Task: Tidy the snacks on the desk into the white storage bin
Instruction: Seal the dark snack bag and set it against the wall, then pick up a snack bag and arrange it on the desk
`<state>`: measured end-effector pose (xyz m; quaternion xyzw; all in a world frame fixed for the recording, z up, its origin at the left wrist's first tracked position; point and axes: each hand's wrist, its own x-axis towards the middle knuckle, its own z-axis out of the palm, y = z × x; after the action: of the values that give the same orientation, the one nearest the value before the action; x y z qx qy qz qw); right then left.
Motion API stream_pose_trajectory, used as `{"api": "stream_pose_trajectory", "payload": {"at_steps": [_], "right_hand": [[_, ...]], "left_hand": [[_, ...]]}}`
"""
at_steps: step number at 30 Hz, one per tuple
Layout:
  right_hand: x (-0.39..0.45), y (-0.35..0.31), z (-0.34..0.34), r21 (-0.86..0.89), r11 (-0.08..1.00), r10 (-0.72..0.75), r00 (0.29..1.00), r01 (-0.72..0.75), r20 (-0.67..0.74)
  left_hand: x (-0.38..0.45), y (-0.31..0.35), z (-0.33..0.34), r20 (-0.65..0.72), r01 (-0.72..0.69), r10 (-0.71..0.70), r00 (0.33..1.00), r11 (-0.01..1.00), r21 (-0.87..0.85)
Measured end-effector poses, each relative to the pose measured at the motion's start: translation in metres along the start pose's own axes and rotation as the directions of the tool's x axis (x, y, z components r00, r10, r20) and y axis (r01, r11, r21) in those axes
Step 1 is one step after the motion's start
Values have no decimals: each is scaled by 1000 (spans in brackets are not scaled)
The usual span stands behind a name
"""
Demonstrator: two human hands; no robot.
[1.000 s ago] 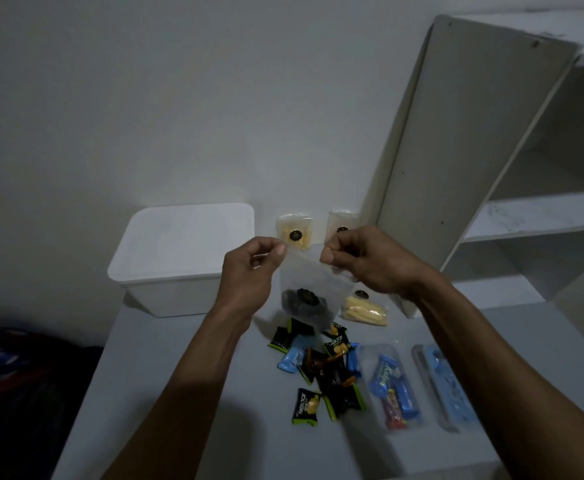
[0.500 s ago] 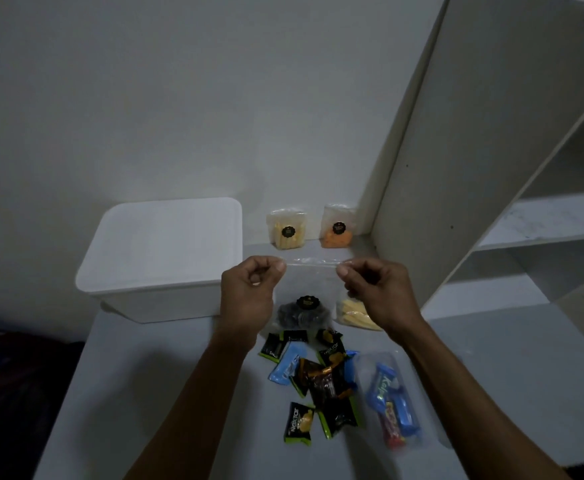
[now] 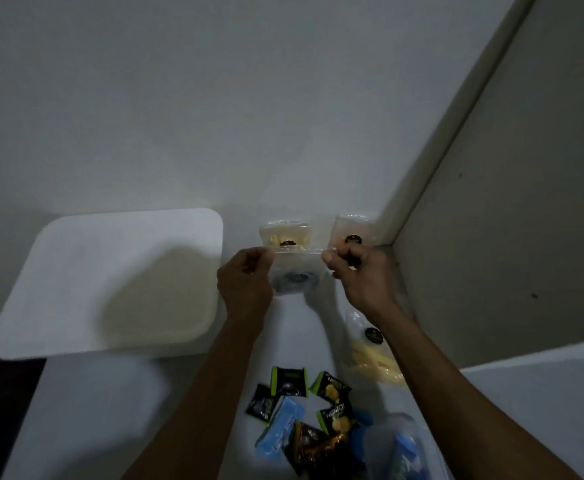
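My left hand [image 3: 243, 278] and my right hand [image 3: 356, 271] each pinch a top corner of a clear snack bag [image 3: 295, 271] with dark contents, held up above the desk [image 3: 110, 410]. The white storage bin [image 3: 110, 282] sits just left of the bag, with its lid on. Two more clear snack bags [image 3: 285, 233] [image 3: 351, 230] lean against the wall behind my hands. A bag of yellow sticks [image 3: 375, 358] lies under my right forearm. Several small wrapped snacks [image 3: 304, 407] lie in a heap near the front.
A white shelf unit's side panel [image 3: 491, 202] rises at the right, close to my right hand. A clear pack with blue wrappers [image 3: 401, 448] lies at the bottom right. Dark floor shows past the desk's left edge.
The view has tilted and moved closer. The bag pinched in both hands has gone up and towards the wall, and now hangs beside the bin's right edge.
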<state>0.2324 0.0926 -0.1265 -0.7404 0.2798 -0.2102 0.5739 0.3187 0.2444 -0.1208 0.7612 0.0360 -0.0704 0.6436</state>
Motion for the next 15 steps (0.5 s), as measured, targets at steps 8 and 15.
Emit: {"api": "stream_pose_trajectory", "payload": {"at_steps": [8, 15], "right_hand": [[63, 37, 24, -7, 999, 46, 999, -46, -1], [85, 47, 40, 23, 996, 91, 996, -91, -1]], "left_hand": [[50, -18, 36, -83, 25, -21, 996, 998, 52], [77, -33, 45, -107, 0, 14, 994, 991, 131]]}}
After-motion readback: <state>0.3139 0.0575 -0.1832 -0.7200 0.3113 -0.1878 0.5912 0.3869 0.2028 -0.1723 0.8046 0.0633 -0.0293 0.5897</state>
